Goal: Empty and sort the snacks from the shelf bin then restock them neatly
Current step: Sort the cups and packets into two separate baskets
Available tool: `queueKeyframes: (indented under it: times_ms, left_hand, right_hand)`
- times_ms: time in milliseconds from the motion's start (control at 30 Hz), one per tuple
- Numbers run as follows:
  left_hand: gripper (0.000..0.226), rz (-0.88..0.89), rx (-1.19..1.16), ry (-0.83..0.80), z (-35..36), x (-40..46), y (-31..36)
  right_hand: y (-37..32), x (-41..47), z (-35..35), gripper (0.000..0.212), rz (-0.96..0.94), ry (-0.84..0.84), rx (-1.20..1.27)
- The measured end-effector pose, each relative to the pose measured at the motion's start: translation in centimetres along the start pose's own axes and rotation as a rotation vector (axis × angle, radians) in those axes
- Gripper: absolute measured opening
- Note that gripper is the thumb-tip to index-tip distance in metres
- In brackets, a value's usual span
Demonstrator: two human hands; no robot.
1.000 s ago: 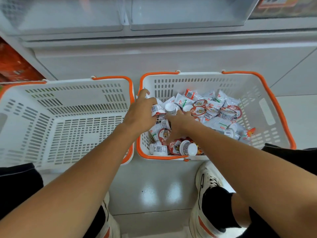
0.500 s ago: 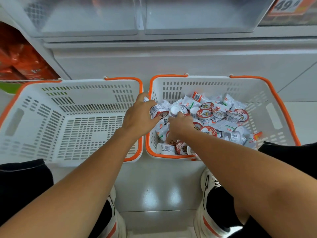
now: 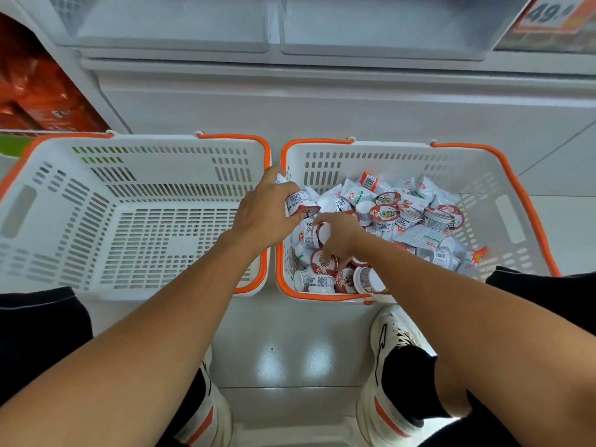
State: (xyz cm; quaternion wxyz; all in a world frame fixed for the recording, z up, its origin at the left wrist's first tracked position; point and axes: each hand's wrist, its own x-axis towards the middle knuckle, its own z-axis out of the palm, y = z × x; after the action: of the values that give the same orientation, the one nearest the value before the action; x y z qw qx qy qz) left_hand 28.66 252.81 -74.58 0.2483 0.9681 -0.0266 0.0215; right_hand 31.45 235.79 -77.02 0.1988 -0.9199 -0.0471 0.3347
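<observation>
From the head camera, the left hand (image 3: 264, 211) grips a small snack cup (image 3: 301, 203) over the seam between the two orange-rimmed baskets, fingers curled round it. The right hand (image 3: 338, 237) is down in the right basket (image 3: 516, 195), fingertips pinching among the red-lidded cups (image 3: 324, 262) heaped with white sachets (image 3: 354, 193), while the left basket (image 3: 129, 162) sits just beside it on the floor.

An orange price sign (image 3: 548, 14) at the top right reads "49." in dark digits. Print on the snack cups (image 3: 385, 214) is too small to read.
</observation>
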Motion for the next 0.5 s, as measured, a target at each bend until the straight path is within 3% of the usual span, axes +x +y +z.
queueKeyframes:
  times_ms: [100, 300, 400, 500]
  left_hand:
    - [0.041, -0.004, -0.046, 0.032, -0.4, 0.3, -0.2]
    - [0.045, -0.109, -0.148, 0.132, -2.2, 0.2, -2.3]
    - [0.049, -0.337, -0.194, 0.181, -3.9, 0.1, -5.9]
    - [0.039, -0.641, -0.183, 0.101, -4.4, -0.9, -11.9]
  right_hand:
    - [0.5, 0.2, -1.5, 0.054, 0.007, 0.170, 0.033]
    - [-0.7, -0.7, -5.2, 0.042, 0.077, 0.166, 0.860]
    - [-5.5, -1.4, -7.1, 0.036, -0.081, 0.203, 1.110]
    - [-11.7, -1.1, -5.2, 0.038, -0.227, 0.167, 0.950]
